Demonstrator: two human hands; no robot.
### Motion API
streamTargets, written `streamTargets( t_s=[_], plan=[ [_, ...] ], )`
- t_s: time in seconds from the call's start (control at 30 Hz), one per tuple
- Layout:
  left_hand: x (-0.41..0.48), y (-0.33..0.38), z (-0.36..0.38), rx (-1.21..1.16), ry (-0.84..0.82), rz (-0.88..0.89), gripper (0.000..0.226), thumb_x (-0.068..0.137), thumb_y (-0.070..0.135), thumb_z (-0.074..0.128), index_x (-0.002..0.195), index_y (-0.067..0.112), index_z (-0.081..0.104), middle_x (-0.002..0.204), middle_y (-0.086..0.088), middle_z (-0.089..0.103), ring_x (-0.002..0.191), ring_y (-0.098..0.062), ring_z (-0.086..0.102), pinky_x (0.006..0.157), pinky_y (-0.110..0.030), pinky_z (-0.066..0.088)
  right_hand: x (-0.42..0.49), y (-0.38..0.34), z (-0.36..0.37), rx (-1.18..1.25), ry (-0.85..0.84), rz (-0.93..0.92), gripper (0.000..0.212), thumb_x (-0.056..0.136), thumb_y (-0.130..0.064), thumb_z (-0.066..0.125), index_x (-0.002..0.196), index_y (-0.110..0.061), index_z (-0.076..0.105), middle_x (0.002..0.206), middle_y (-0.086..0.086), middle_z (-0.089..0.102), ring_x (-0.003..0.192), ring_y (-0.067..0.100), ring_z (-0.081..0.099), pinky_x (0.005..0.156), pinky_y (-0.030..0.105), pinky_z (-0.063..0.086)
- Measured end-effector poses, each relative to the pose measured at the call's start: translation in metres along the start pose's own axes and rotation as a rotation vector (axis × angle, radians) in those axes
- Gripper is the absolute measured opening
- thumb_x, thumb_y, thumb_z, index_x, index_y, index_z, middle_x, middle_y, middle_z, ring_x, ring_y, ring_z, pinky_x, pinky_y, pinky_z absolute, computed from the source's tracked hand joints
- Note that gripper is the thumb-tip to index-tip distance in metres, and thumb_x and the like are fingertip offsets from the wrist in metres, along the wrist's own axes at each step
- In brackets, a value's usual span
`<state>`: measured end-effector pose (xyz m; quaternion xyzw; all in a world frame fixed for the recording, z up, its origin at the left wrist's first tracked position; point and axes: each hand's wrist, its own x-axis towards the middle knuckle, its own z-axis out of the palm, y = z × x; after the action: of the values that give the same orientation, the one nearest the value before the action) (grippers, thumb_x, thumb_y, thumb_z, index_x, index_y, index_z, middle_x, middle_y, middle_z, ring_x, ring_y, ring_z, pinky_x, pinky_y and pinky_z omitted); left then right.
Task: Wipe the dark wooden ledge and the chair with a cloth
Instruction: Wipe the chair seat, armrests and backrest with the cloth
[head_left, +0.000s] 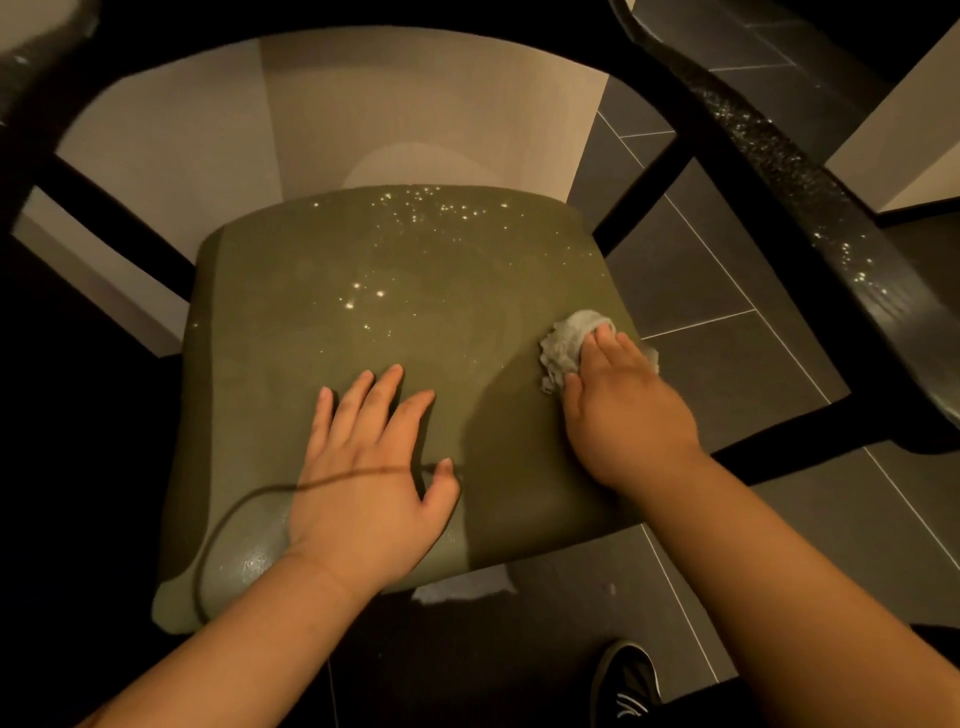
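Head view: grey cloth (566, 345) bunched on droplet-speckled olive seat (337, 322).
At the seat's right edge, right hand (626, 405) pressed it, fingers together; left hand (363, 467) lay spread mid-seat; armrest (810, 197) loomed close right.

The chair (779, 171) has a black frame and an olive-green seat (332, 312) speckled with shiny droplets. The cloth (563, 345) is pale grey. The floor (737, 364) has dark grey tiles with light joints.
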<state>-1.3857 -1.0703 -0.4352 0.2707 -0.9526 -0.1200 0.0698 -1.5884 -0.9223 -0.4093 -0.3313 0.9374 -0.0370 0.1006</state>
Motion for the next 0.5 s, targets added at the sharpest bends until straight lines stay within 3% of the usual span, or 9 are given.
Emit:
streamTargets(
  t_s=[0.07, 0.13, 0.27, 0.5],
  plan=[
    [0.000, 0.000, 0.000, -0.004, 0.002, -0.005, 0.068, 0.089, 0.056, 0.049, 0.151, 0.028, 0.050, 0.167, -0.003, 0.035, 0.158, -0.024, 0.023, 0.131, -0.052, 0.009, 0.020, 0.002, 0.002, -0.013, 0.023, 0.002, 0.066, 0.106, -0.043, 0.023, 0.159, -0.003, 0.025, 0.167, 0.014, 0.022, 0.154, 0.030, 0.021, 0.124, 0.047, 0.028],
    [0.001, 0.000, 0.000, -0.012, 0.014, -0.024, 0.068, 0.088, 0.056, 0.050, 0.150, 0.027, 0.050, 0.167, -0.004, 0.035, 0.158, -0.025, 0.023, 0.131, -0.052, 0.009, 0.054, 0.002, -0.001, 0.024, 0.020, 0.045, 0.068, 0.107, -0.042, 0.022, 0.162, -0.001, 0.016, 0.171, 0.017, 0.012, 0.157, 0.033, 0.011, 0.127, 0.049, 0.019],
    [-0.001, -0.002, -0.001, -0.054, 0.059, -0.063, 0.067, 0.088, 0.055, 0.051, 0.148, 0.026, 0.052, 0.166, -0.004, 0.036, 0.157, -0.026, 0.024, 0.131, -0.050, 0.005, 0.096, -0.002, -0.015, 0.083, -0.039, 0.141, 0.069, 0.110, -0.043, 0.021, 0.164, -0.004, 0.003, 0.173, 0.013, 0.000, 0.160, 0.029, -0.002, 0.129, 0.043, 0.008],
    [0.000, -0.002, -0.002, -0.052, 0.038, -0.077, 0.067, 0.089, 0.056, 0.048, 0.149, 0.027, 0.049, 0.166, -0.003, 0.035, 0.158, -0.024, 0.021, 0.132, -0.049, 0.003, 0.011, -0.017, -0.005, -0.090, -0.108, 0.228, 0.075, 0.106, -0.055, 0.018, 0.164, -0.008, 0.008, 0.171, 0.019, 0.005, 0.157, 0.039, 0.009, 0.127, 0.052, 0.013]
  ],
)
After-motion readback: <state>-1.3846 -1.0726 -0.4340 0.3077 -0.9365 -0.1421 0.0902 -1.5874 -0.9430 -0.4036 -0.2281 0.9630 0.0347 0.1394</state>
